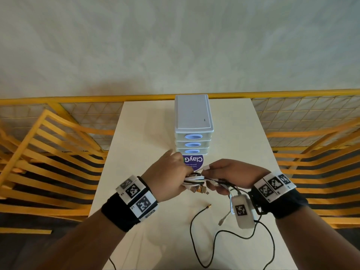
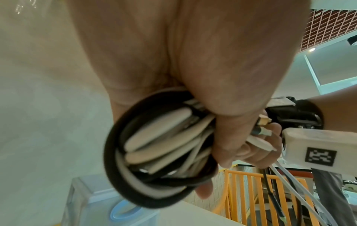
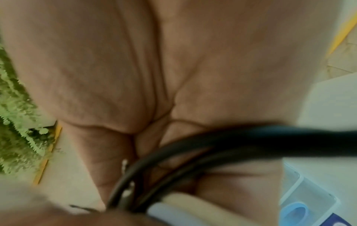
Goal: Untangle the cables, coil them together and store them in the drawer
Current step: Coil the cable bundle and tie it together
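Observation:
A bundle of white and black cables (image 1: 196, 180) hangs between both hands above the pale table (image 1: 148, 129). My left hand (image 1: 171, 174) grips the coiled loops (image 2: 160, 154), fingers curled round them. My right hand (image 1: 226, 176) holds the other side of the bundle, black strands (image 3: 203, 154) crossing its palm and a white plug (image 1: 205, 167) pinched at its fingertips. A loose black cable (image 1: 212, 242) trails from the bundle over the table toward me. The white three-drawer unit (image 1: 192, 125) stands just beyond the hands, all drawers pushed in.
A purple round label (image 1: 193, 162) lies in front of the drawer unit. Yellow slatted chairs (image 1: 58, 152) stand on both sides of the table, and a yellow mesh fence (image 1: 292, 114) runs behind it. A white tagged device (image 1: 242, 209) hangs under my right wrist.

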Demonstrator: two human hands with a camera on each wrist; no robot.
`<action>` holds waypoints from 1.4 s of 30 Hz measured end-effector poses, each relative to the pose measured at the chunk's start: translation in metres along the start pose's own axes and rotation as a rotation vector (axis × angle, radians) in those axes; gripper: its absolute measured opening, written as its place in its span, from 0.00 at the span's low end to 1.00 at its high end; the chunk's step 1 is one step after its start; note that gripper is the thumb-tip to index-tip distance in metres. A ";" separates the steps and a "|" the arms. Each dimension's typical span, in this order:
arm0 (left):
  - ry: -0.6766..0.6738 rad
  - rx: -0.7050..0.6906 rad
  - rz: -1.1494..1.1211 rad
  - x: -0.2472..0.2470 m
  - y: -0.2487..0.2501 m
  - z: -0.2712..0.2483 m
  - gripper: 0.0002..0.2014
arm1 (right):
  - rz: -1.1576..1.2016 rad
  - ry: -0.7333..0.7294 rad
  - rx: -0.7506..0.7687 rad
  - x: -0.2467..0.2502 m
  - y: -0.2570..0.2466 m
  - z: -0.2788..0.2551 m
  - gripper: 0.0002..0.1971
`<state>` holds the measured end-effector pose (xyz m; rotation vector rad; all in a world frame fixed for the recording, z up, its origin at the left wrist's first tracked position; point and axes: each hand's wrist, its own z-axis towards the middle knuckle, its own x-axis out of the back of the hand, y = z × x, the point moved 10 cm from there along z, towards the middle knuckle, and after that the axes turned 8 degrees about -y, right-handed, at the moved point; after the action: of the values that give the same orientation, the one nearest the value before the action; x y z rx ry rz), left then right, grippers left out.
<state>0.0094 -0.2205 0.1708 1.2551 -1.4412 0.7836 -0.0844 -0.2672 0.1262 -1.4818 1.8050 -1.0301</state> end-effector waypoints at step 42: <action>-0.148 0.148 0.271 0.002 0.002 0.011 0.31 | -0.644 0.074 -0.054 -0.036 -0.032 0.030 0.11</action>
<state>0.0048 -0.2307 0.1706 1.2652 -1.7242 1.0116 -0.0346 -0.2412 0.1361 -2.1528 1.4264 -1.3489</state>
